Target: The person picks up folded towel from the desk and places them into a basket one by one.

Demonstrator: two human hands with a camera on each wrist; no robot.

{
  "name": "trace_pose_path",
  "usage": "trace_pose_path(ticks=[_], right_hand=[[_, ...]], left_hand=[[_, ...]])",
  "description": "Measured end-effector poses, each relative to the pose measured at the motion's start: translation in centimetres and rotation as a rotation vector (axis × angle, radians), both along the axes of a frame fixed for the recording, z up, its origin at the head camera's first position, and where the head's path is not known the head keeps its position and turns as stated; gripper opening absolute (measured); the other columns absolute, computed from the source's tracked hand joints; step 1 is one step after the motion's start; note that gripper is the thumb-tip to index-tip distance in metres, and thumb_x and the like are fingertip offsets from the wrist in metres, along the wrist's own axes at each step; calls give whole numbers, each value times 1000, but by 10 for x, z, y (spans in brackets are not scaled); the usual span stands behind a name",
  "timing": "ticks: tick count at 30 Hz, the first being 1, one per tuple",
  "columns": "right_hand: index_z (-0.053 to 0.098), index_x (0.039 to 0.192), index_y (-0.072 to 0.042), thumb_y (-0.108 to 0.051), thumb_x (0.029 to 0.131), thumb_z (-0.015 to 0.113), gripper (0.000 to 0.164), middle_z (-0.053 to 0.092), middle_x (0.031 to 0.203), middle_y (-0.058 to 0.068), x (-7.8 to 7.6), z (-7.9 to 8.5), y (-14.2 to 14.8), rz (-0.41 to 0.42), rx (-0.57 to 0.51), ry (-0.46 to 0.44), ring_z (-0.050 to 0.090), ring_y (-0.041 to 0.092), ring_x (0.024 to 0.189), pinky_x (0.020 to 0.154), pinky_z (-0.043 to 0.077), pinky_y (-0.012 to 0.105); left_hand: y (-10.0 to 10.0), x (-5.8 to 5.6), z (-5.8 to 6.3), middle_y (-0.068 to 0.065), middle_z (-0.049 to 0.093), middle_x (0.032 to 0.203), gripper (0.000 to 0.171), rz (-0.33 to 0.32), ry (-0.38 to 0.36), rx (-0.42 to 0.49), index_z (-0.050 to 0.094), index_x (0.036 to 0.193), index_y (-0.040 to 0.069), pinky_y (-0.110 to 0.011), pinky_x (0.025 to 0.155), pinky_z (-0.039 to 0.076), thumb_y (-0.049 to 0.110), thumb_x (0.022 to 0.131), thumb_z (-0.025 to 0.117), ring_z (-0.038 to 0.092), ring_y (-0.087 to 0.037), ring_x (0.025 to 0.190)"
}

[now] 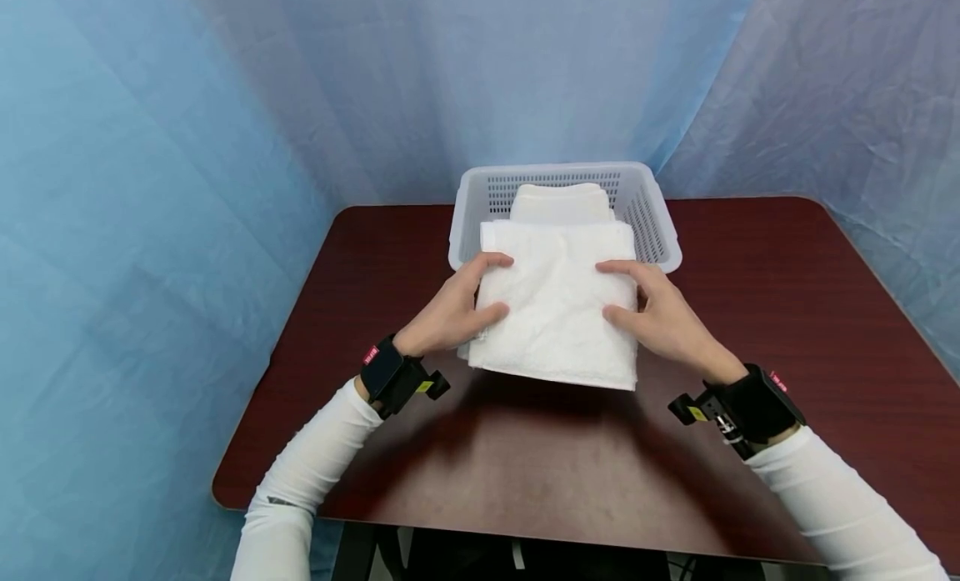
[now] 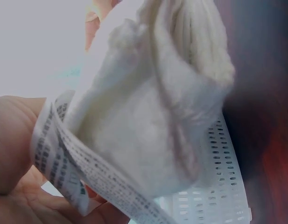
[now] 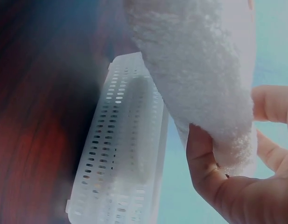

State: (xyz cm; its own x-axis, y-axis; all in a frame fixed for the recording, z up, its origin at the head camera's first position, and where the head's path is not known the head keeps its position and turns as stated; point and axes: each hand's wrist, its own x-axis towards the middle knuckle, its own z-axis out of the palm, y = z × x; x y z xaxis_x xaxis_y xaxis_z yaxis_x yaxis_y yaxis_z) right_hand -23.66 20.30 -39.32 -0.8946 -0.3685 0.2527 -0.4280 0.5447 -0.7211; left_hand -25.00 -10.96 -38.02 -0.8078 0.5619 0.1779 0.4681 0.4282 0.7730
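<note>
A folded white towel (image 1: 558, 314) is held up between both hands, overlapping the near side of a white plastic basket (image 1: 660, 222) in the head view. My left hand (image 1: 457, 310) grips its left edge, thumb on top. On the opposite edge my right hand (image 1: 660, 314) does the same; the right wrist view shows its fingers (image 3: 204, 172) curled round the towel's side. Printed care labels (image 2: 101, 172) hang from the towel beside the left hand in the left wrist view. Behind it, another folded white towel (image 1: 562, 202) lies in the basket.
The basket stands at the far edge of a dark red-brown table (image 1: 780, 314). Blue cloth curtains (image 1: 540, 81) hang behind and at the sides. Black wrist-worn cameras are strapped to both wrists, over white sleeves (image 1: 315, 456).
</note>
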Motion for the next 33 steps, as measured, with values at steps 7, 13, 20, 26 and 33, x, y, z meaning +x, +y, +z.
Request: trace_pose_path(ticks=[7,13,20,26,33], right_hand=[[47,145,-11,-5,95,62,53,45,140,19,-6,2,0,1,-32,-32,57,26,85,67,48,27],[46,146,-13,-7,95,62,54,43,142,18,-11,5,-1,-15,-49,-72,61,29,88,67,50,30],[39,146,-12,-9,96,61,54,39,140,21,-16,9,-1,-49,-63,-112,55,34,94,67,50,38],[34,143,-3,-7,96,61,54,34,142,26,-26,15,-3,-76,-105,-125,50,34,97,66,48,37],[40,132,-1,-10,96,61,42,42,134,23,-38,27,-4,-137,-122,-133,53,33,98,66,50,37]], left_hand=[[2,-8,1,-11,36,149,59,13,0,12,32,147,13,-38,90,51,7,97,62,51,-22,120],[4,-13,1,-11,32,153,59,27,-16,18,31,149,12,-38,91,51,7,98,60,51,-22,120],[4,-19,6,-12,33,152,58,22,-37,40,29,150,12,-38,87,53,7,99,58,57,-24,113],[6,-27,10,-12,34,152,58,47,-49,42,29,150,13,-37,84,54,8,100,57,58,-24,109],[10,-43,18,-10,29,155,57,82,-28,39,30,150,13,-37,87,51,8,100,57,54,-24,112]])
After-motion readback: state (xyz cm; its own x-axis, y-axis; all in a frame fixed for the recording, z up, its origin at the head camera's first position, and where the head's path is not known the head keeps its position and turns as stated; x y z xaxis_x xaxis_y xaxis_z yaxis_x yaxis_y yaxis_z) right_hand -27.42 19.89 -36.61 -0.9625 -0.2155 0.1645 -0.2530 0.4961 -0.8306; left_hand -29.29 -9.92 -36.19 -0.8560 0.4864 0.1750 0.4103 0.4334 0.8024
